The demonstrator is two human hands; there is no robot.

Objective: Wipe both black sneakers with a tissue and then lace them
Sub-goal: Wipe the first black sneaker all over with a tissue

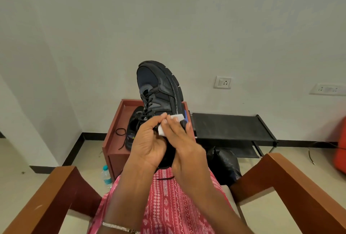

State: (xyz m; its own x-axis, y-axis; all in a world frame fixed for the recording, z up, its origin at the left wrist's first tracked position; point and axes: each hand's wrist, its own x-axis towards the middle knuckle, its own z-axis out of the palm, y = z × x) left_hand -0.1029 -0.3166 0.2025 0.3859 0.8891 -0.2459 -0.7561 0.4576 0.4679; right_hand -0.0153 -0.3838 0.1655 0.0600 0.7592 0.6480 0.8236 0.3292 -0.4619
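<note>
2 hands busy: left hand [148, 145] grip curled round sneaker [159, 87] heel, toe up, baring side for me; right hand [181, 140] flat-fingered, pressing tissue [177, 117] there. 2nd sneaker [133, 121] waits on counter [119, 114].

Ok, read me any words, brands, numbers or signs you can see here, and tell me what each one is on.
No text can be read.
Clear plastic water bottle on the floor: teal label, print too blurred.
Black sneaker lying on the reddish wooden table: yellow-green mark, too small to read.
Black lace-up sneaker held up: no brand shows.
White wall socket: no lettering shows.
</note>
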